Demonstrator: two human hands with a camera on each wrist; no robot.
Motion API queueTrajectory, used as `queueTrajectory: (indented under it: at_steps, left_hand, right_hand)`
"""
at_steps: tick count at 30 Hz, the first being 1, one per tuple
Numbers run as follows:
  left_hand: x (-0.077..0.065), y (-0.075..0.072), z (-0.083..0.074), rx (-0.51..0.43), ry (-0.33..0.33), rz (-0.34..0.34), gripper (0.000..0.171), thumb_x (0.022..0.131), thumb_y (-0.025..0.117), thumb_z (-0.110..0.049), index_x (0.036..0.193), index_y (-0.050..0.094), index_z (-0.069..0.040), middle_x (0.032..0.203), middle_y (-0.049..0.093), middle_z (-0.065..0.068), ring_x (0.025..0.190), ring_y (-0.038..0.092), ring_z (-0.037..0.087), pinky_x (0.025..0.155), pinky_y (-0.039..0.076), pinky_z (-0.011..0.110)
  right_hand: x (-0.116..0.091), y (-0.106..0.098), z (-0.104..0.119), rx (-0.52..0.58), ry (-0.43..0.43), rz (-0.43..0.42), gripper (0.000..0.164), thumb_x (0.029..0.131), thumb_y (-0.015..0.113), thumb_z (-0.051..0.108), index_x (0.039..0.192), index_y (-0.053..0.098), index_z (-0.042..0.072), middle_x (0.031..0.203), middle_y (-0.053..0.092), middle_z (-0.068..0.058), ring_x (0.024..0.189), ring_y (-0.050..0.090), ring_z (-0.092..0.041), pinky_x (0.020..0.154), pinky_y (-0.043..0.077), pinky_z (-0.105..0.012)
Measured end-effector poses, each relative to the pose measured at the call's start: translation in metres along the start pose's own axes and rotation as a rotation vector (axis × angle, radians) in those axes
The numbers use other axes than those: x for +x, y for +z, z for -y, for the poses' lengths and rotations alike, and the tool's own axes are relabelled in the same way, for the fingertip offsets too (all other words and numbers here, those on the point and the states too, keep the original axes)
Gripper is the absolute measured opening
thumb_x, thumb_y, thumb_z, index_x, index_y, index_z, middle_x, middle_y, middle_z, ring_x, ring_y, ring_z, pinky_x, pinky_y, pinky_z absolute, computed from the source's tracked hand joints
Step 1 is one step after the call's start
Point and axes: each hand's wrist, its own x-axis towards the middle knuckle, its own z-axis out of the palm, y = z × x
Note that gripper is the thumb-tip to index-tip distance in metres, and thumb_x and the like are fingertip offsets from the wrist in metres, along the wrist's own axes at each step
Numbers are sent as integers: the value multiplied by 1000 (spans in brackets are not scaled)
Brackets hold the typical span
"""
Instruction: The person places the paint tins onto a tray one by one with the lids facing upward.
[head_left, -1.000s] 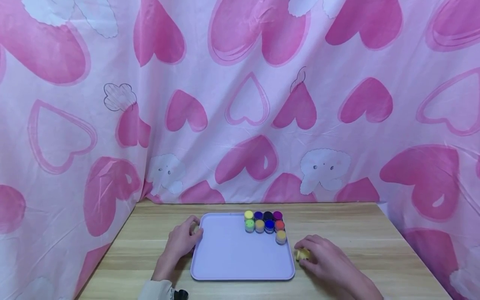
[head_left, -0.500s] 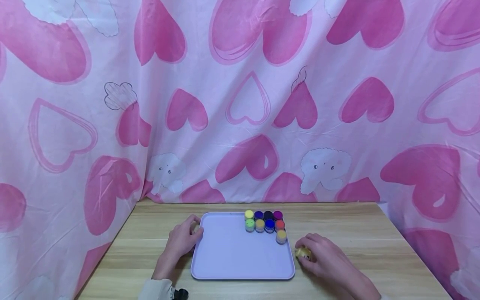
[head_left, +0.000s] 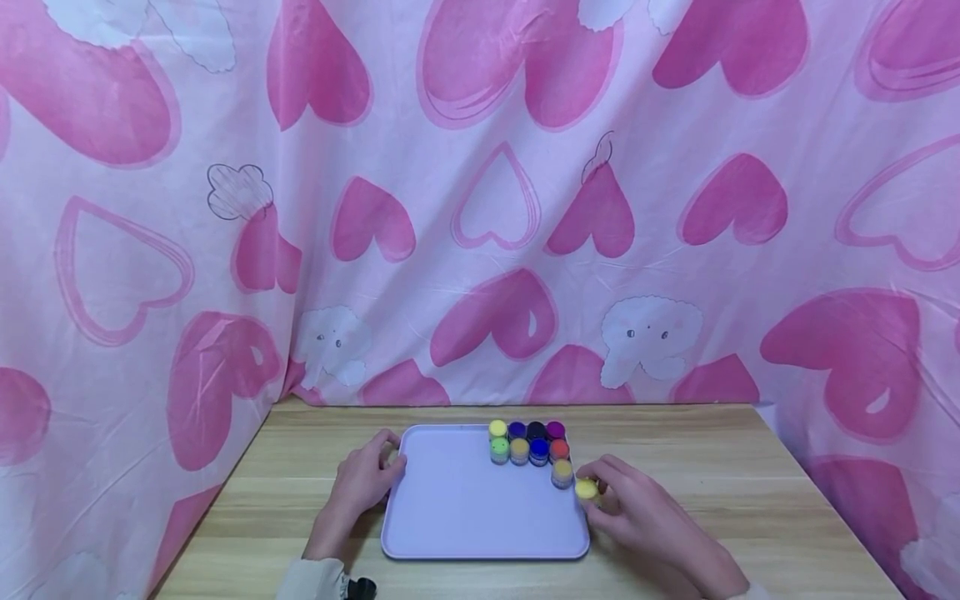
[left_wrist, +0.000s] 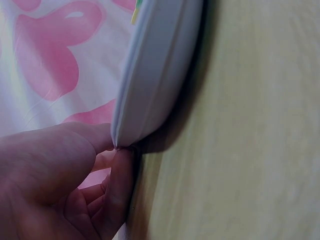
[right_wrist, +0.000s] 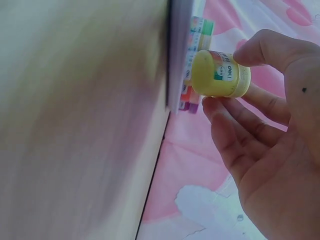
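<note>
A pale lilac tray (head_left: 465, 517) lies on the wooden table. My left hand (head_left: 365, 477) pinches its left rim between thumb and fingers; the left wrist view shows the thumb on the tray edge (left_wrist: 145, 85). Between thumb and fingers, my right hand (head_left: 637, 508) holds a small yellow paint jar (right_wrist: 217, 74) with a printed label, raised at the tray's right rim. Several small jars with coloured lids stand in the tray's far right corner. Closest to my right hand is a jar with a tan-yellow lid (head_left: 562, 473), with an orange-red lidded jar (head_left: 558, 450) behind it.
The wooden table (head_left: 697, 450) extends on both sides of the tray. A pink heart-patterned curtain (head_left: 480, 208) hangs behind and beside it. A black wrist strap (head_left: 363, 588) is at my left sleeve.
My right hand has lifted the yellow paint jar and brought it up and left to the tray's right rim; the jar's lid now faces upward. My left hand and the tray stay put.
</note>
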Motion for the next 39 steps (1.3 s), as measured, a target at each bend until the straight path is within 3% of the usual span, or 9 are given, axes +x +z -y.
queueTrajectory:
  at_steps: [8, 13, 20, 28, 39]
  left_hand:
    - [-1, -1, 0, 1, -4, 6, 27, 103, 72, -27, 128, 65, -18, 71, 59, 1, 56, 57, 17, 54, 45, 32]
    - [0, 0, 2, 1, 6, 3, 26, 103, 72, -27, 127, 66, -18, 69, 59, 1, 55, 57, 17, 54, 45, 32]
    - [0, 1, 2, -5, 12, 0, 25, 102, 72, -26, 125, 66, -18, 69, 59, 0, 55, 58, 16, 54, 45, 32]
    - [-2, -1, -1, -2, 10, 0, 25, 103, 72, -26, 126, 66, -18, 69, 60, 0, 54, 59, 16, 56, 45, 32]
    - [-1, -2, 0, 9, 38, -24, 25, 102, 72, -26, 125, 67, -18, 67, 59, -1, 52, 58, 15, 56, 43, 31]
  right_hand:
    - [18, 5, 16, 61, -85, 1, 39, 93, 82, 17, 131, 73, 19, 115, 62, 13, 86, 64, -11, 71, 58, -19]
    - [32, 12, 23, 1, -94, -18, 40, 93, 85, 24, 131, 73, 20, 124, 65, 11, 98, 67, -11, 82, 62, -23]
    - [46, 17, 29, -31, -91, -38, 37, 94, 85, 28, 129, 75, 21, 113, 64, 15, 95, 64, -9, 81, 59, -22]
    - [53, 27, 26, -33, -106, -23, 36, 94, 85, 27, 129, 76, 22, 126, 69, 7, 113, 67, -13, 97, 63, -38]
    - [59, 35, 20, -84, -90, -43, 36, 93, 87, 28, 127, 78, 21, 126, 68, 7, 118, 61, -12, 102, 61, -42]
